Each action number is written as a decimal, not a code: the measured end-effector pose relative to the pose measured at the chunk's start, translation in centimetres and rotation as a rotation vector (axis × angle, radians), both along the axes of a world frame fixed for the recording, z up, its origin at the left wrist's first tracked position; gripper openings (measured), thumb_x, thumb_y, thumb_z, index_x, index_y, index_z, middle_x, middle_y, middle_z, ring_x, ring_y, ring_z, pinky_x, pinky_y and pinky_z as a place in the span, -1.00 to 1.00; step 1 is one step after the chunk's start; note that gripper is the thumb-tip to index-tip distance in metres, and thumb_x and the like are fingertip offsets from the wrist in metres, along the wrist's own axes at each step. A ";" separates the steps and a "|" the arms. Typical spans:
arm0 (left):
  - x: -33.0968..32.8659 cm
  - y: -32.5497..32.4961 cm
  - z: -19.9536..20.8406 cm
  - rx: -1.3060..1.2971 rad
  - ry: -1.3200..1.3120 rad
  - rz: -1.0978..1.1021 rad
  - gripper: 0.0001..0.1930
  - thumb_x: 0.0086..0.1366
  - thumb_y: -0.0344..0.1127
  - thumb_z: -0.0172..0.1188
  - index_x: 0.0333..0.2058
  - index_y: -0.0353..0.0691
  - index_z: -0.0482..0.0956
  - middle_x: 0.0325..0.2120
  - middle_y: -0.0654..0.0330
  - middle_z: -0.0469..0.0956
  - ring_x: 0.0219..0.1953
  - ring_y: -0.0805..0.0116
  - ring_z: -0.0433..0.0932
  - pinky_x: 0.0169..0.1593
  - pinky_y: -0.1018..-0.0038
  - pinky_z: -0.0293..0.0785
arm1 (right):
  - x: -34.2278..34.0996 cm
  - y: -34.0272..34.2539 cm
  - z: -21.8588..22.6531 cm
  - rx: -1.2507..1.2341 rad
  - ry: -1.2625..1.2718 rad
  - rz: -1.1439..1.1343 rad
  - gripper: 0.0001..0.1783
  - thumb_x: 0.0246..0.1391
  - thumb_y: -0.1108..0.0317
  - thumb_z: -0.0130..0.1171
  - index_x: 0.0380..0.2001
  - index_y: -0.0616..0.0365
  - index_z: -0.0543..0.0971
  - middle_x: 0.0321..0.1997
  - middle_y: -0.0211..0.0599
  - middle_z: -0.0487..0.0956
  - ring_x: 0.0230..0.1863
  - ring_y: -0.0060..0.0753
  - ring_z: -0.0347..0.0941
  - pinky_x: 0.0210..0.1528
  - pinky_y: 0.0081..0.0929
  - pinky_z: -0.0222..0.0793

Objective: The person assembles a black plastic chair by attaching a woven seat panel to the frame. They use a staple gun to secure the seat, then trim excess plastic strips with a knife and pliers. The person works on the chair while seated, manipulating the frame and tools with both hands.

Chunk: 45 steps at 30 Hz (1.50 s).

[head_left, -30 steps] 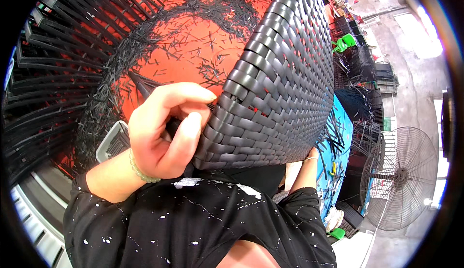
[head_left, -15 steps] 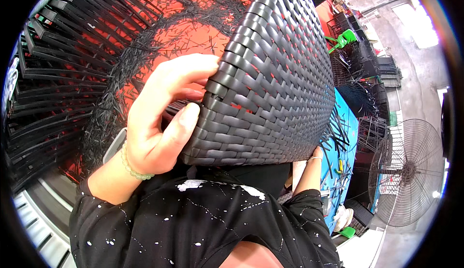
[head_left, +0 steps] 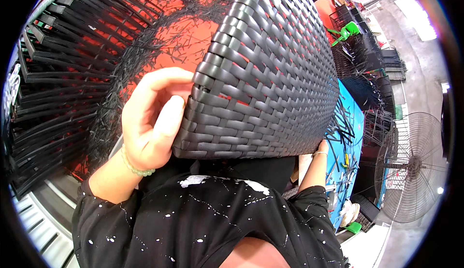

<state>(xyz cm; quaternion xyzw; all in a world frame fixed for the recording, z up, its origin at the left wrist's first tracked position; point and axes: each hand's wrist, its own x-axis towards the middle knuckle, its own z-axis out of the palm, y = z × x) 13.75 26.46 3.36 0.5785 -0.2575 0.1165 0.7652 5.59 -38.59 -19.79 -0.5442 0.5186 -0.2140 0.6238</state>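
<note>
glossy black woven panel (head_left: 261, 89): shifted leftward, before your chest
your left hand (head_left: 151, 118): panel's left edge, thumb and forefinger apart; can't tell if clamped
your right hand (head_left: 322, 147): panel's lower right, grip hidden

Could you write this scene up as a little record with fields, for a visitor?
left hand: bare left hand at the left edge of the black, plastic-looking woven panel
right hand: bare right hand at the panel's lower right corner, partly hidden
beyond panel: flat red surface strewn with thin black strips
far right: large round wire-caged fan
</note>
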 end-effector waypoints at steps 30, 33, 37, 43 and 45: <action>-0.1 1.7 1.9 0.136 0.190 0.046 -0.59 0.38 -0.47 0.13 0.17 -0.44 0.37 -0.10 0.21 0.54 -0.15 0.57 0.49 -0.02 0.60 0.42 | -1.7 3.7 0.4 0.156 -0.077 -0.009 -0.43 0.36 0.02 -0.15 0.17 0.25 0.47 0.22 -0.13 0.53 0.20 -0.02 0.47 0.27 0.01 0.35; 0.3 0.9 2.0 0.078 0.087 0.091 -0.51 0.36 -0.51 0.11 0.24 -0.43 0.29 0.03 0.12 0.49 -0.03 0.46 0.50 0.07 0.51 0.44 | -2.2 1.8 -0.7 0.107 -0.016 -0.040 -0.45 0.34 0.06 -0.13 0.15 0.27 0.49 0.20 -0.13 0.55 0.17 -0.02 0.49 0.25 0.00 0.36; 0.3 1.2 1.5 0.054 0.063 0.038 -0.49 0.34 -0.51 0.11 0.25 -0.43 0.29 0.08 0.06 0.48 0.01 0.39 0.50 0.12 0.45 0.43 | -1.3 3.1 -0.5 0.120 -0.108 -0.048 -0.47 0.33 0.09 -0.09 0.12 0.28 0.51 0.18 -0.12 0.56 0.15 -0.02 0.51 0.23 -0.01 0.38; 0.7 1.5 0.9 0.004 -0.002 0.010 -0.52 0.32 -0.53 0.08 0.21 -0.43 0.31 0.04 0.03 0.49 0.01 0.37 0.51 0.11 0.43 0.44 | -1.6 2.3 -0.6 0.093 -0.158 -0.031 -0.50 0.33 0.13 -0.07 0.09 0.32 0.53 0.15 -0.08 0.58 0.10 -0.02 0.55 0.19 -0.02 0.43; 0.7 1.6 0.7 0.016 0.000 0.017 -0.52 0.31 -0.54 0.06 0.21 -0.43 0.31 0.03 0.03 0.49 0.01 0.36 0.51 0.12 0.42 0.43 | -1.0 4.7 1.0 0.071 -0.088 -0.099 -0.50 0.33 0.14 -0.07 0.09 0.34 0.52 0.15 -0.08 0.58 0.09 -0.02 0.55 0.18 -0.02 0.44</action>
